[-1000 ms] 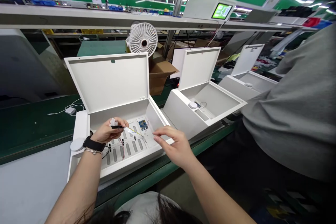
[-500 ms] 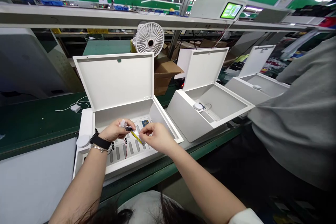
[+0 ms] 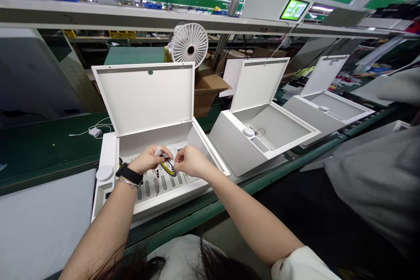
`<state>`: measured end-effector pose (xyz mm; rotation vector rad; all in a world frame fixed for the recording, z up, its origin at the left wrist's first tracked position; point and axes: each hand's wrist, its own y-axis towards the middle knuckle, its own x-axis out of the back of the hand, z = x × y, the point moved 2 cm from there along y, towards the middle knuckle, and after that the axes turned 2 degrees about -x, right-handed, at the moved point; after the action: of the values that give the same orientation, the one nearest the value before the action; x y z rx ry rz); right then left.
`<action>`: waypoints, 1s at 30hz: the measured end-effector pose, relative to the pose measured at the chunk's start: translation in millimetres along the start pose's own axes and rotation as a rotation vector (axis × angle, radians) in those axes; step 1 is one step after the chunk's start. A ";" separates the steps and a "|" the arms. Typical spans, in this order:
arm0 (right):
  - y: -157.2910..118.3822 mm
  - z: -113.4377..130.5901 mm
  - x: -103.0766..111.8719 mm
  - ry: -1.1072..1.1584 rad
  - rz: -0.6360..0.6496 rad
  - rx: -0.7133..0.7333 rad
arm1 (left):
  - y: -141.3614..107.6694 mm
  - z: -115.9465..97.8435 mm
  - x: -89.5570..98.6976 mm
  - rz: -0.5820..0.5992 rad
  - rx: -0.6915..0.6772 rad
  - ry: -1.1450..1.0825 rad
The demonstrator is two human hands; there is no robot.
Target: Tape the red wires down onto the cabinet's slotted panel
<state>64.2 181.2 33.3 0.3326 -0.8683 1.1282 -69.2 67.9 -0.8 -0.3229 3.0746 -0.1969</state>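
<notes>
My left hand [image 3: 149, 159] pinches a small white connector [image 3: 159, 152] with a dark part beside it, over an open white box [image 3: 146, 98]. My right hand [image 3: 192, 162] is close to it, its fingertips pinched on a thin wire at the connector. A yellow wire loop [image 3: 168, 168] hangs below my hands, above the box's slotted white panel [image 3: 164, 188]. A red wire [image 3: 157, 187] runs down across that panel. My hands hide most of a small board at the back of the panel. A black watch [image 3: 129, 173] and a metal bracelet circle my left wrist.
Two more open white boxes [image 3: 259, 122] stand to the right on the green bench [image 3: 49, 148]. A white power adapter [image 3: 95, 132] lies on the bench to the left. A co-worker's grey sleeve [image 3: 377, 179] fills the right side. Behind the boxes are a white fan [image 3: 189, 45] and a cardboard box [image 3: 206, 92].
My hands have drawn closer together around the connector. The yellow wire now hangs in a curled loop, and the co-worker's grey sleeve has moved lower and to the right.
</notes>
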 end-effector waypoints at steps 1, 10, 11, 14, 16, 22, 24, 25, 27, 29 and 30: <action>1.0 -1.3 -0.7 0.022 0.011 -0.005 | 0.0 0.0 0.1 0.002 -0.001 0.000; 6.6 -26.7 -14.4 0.755 0.172 -0.046 | -1.2 -0.2 1.4 0.041 -0.031 -0.037; 5.5 -27.9 -14.9 0.840 0.178 -0.049 | -1.8 -0.7 1.1 0.047 -0.036 -0.049; 1.2 -29.1 -14.9 0.996 0.198 -0.050 | -3.1 -2.7 0.0 0.061 -0.049 -0.087; -2.0 -28.9 -13.4 1.061 0.192 -0.041 | -3.4 -3.8 -0.2 0.062 -0.054 -0.110; -20.5 -31.7 1.5 1.169 0.116 0.016 | -3.0 -3.0 3.3 0.038 -0.071 -0.165; -33.3 -38.5 11.6 1.163 0.103 0.041 | -4.0 -2.1 4.8 0.018 -0.076 -0.182; -41.1 -44.1 17.8 1.156 0.096 0.051 | -4.7 -1.8 5.6 0.003 -0.077 -0.190; -59.1 -60.3 32.4 1.130 0.071 0.063 | -6.5 -1.4 7.0 -0.032 -0.079 -0.207; -79.2 -83.8 48.5 1.077 0.026 0.055 | -7.9 -1.1 8.6 -0.069 -0.081 -0.223; -89.6 -98.4 56.3 1.039 -0.006 0.033 | -8.3 -0.8 9.5 -0.088 -0.081 -0.231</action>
<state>195.1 242.1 28.7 -0.2345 0.0724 1.1122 -76.8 58.0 0.8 -0.4502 2.8477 -0.0347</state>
